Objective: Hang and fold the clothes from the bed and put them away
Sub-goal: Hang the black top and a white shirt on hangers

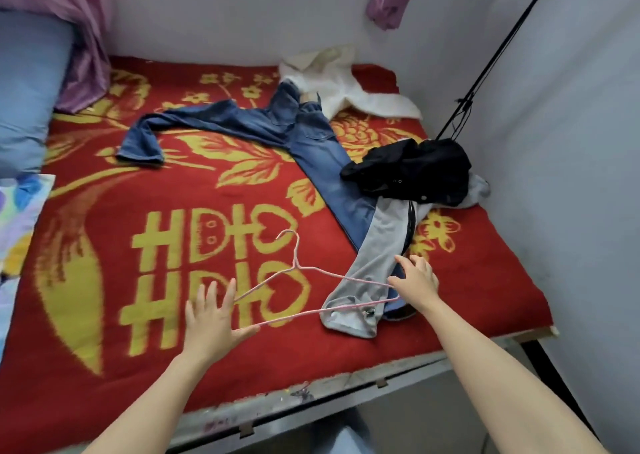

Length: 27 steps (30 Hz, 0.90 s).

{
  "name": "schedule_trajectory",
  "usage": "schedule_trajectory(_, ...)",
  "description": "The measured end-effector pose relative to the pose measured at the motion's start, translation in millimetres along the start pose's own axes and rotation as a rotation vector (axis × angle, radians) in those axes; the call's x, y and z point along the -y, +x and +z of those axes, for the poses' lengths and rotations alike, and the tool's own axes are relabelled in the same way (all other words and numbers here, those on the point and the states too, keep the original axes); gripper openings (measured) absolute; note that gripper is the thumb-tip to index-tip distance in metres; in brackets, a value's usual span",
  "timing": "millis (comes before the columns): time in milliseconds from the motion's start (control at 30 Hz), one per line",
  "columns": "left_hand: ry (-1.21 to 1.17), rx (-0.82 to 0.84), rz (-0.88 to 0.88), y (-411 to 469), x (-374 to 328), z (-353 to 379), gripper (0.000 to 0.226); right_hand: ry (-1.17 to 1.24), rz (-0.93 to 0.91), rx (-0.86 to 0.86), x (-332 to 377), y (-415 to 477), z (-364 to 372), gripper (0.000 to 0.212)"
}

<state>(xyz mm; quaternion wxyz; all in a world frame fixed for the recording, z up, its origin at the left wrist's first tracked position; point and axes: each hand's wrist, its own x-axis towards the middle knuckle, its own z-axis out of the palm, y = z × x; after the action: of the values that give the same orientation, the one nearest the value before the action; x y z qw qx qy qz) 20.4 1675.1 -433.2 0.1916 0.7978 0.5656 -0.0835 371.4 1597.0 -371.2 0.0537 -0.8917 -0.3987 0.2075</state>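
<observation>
1. Clothes (311, 145): all on the bed (138, 194), none hung or folded yet. Jeans (214, 117) spread across the middle; white garment (332, 83) by the far wall; black garment (415, 169) bunched at right, on top of grey garment (377, 256), itself over one jeans leg.
2. Hanger (295, 256): pink wire, flat on the bed near front edge, right end over grey garment.
3. Left hand (211, 318): fingers wide and straight, thumb touching hanger's left corner, gripping nothing.
4. Right hand (417, 280): palm down at hanger's right end, over grey garment. Grip on wire or cloth: cannot tell.
5. Risk of dragging black garment and jeans leg along with grey garment, owing to layering. Risk of thin wire snagging in zipper (411, 221) or bending under heavy denim.
6. Containers: no wardrobe, drawer or basket in view; put-away place unknown.
</observation>
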Motion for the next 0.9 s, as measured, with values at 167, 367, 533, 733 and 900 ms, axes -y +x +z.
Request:
schedule_trajectory(167, -0.024, 0.054, -0.099, 31, -61, 32, 0.092, -0.029, -0.005, 0.163, -40, 73, -3, 0.055)
schedule_trajectory(367, -0.055, 0.091, -0.212, 84, -147, 28, 0.078, -0.004, -0.038, 0.231, -76, 167, -40, 0.049)
schedule_trajectory(533, -0.074, 0.014, -0.209, 141, -200, -5, 0.072, -0.005, -0.118, 0.243, -79, 244, -68, 0.046)
schedule_trajectory(733, -0.101, -0.026, -0.259, 199, -225, -28, 0.07, -0.13, -0.168, 0.261, -79, 316, -76, 0.048)
schedule_trajectory(900, -0.157, -0.006, -0.337, 237, -230, -31, 0.068, -0.236, -0.171, 0.222, -66, 377, -69, 0.05)
